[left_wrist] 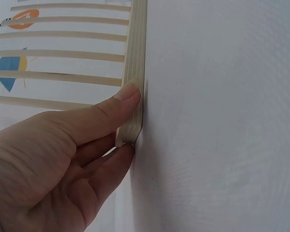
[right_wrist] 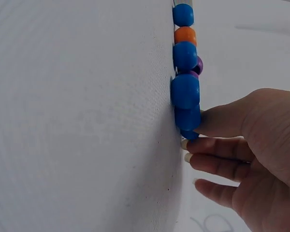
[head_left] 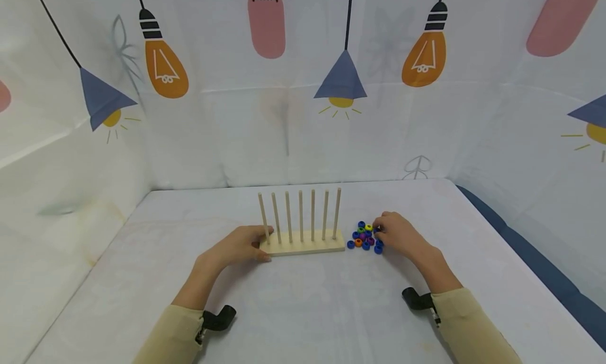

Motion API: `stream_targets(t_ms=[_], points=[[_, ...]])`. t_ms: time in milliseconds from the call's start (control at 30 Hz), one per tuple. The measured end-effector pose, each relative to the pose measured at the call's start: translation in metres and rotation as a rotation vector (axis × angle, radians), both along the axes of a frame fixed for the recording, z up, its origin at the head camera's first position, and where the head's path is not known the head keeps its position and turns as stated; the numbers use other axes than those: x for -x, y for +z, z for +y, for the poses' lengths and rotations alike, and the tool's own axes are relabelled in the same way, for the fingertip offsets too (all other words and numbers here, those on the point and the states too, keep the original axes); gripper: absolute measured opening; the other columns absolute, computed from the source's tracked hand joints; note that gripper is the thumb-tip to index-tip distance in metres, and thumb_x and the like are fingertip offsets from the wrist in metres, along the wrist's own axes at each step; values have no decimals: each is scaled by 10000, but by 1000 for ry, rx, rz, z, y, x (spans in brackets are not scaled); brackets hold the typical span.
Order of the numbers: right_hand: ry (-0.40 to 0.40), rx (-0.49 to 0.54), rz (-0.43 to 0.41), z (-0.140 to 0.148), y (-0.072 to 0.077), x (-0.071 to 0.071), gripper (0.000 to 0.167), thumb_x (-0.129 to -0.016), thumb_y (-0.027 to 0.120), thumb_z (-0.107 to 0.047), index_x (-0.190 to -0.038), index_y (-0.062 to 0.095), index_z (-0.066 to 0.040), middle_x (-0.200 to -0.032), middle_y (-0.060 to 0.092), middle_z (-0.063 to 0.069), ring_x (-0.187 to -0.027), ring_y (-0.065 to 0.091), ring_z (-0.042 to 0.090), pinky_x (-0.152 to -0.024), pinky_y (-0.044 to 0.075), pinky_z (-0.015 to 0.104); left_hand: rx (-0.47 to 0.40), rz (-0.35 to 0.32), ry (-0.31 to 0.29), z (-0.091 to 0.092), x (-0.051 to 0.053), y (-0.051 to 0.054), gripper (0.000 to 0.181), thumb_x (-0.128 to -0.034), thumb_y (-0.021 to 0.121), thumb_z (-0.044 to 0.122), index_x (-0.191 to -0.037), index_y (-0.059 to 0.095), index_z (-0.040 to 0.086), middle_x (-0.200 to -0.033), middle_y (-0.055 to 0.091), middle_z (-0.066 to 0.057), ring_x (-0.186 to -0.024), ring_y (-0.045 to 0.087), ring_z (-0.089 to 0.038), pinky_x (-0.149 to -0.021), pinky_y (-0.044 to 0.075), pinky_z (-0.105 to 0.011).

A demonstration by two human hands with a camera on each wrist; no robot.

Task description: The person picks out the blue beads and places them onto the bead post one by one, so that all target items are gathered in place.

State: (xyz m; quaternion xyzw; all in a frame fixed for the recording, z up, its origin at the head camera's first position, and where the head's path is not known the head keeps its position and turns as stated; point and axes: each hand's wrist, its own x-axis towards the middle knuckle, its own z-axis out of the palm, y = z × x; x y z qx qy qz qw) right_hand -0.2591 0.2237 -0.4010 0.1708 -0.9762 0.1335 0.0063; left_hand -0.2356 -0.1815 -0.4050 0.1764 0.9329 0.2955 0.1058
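Note:
A pale wooden peg rack (head_left: 303,245) with several upright pegs stands on the table. My left hand (head_left: 239,245) grips its left end; in the left wrist view the thumb (left_wrist: 128,94) lies on the front edge of the base, with fingers behind the end. Right of the rack is a cluster of small beads, mostly blue, with an orange bead (head_left: 358,242), a yellow bead (head_left: 369,228) and some purple and green ones. At the cluster's right side my right hand (head_left: 400,235) pinches a blue bead (right_wrist: 189,135) between thumb and fingers, partly hidden by them.
The white-covered table (head_left: 303,311) reaches forward to a white curtain (head_left: 227,138) printed with lamps and bulbs. Dark blue material (head_left: 525,248) lies beyond the table's right edge. Black wrist devices (head_left: 220,318) stick out from both sleeves.

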Motion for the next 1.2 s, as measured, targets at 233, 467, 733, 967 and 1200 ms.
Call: stream_targets(t_ms=[233,467,733,967,1200], points=[[-14,9,-8,-2,-2,0,172,-883,688,-59,-1034,738,5,-947,668,107,-868,610,228,-835,555,447,-4,6,-17,-1,1,0,651,-798,839,257,-1392,589,160,-1447,574,-23,-1321,524,-219,-1073,454,-453],[-32,40,-6,-1,-3,1,177,-865,673,-43,-1018,743,12,-934,665,112,-834,598,220,-800,553,441,-20,-5,-24,-1,2,-1,642,-798,837,268,-1383,598,160,-1457,565,-22,-1410,456,-271,-1121,421,-489],[-59,85,12,-1,-1,0,214,-855,646,-43,-1058,696,7,-926,643,107,-800,562,212,-746,534,407,-20,-4,-33,-1,3,-1,600,-814,824,245,-1366,612,141,-1439,582,-28,-1385,483,-260,-1104,437,-479],[-48,118,72,-5,3,-2,197,-834,663,-42,-1026,704,-21,-909,636,91,-801,556,213,-719,529,384,-9,7,-34,1,1,2,556,-822,817,225,-1332,631,105,-1421,599,-27,-1332,529,-242,-1076,461,-460],[-26,180,113,-13,9,-2,205,-841,652,-48,-1037,713,-33,-913,627,83,-821,551,220,-733,523,383,-2,0,-11,3,1,2,589,-814,822,207,-1357,618,106,-1421,598,-41,-1356,514,-265,-1099,446,-465]])
